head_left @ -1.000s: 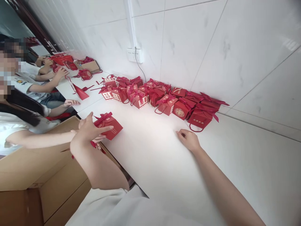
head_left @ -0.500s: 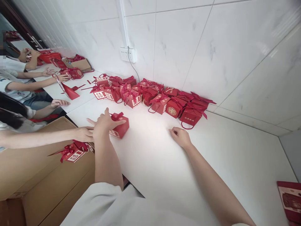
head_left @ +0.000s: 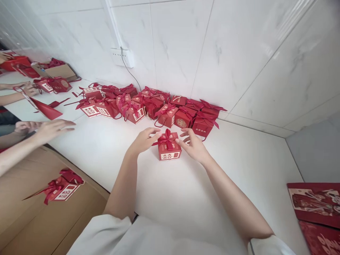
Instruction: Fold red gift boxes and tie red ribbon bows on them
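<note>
A small red gift box with a ribbon bow stands on the white table in front of me. My left hand rests against its left side, fingers curled round the top edge. My right hand touches its right side with fingers spread and bent. Both hands flank the box. Behind it, a row of several similar red gift boxes lines the tiled wall.
A co-worker's hand reaches over the table edge at left. A cardboard box below holds a red gift box. More hands work at far left. Flat red cards lie at the right edge. A wall socket hangs above.
My left hand carried the gift box from the table's left edge to the middle. My right hand moved in to meet it. The co-worker's hand drew back to the left.
</note>
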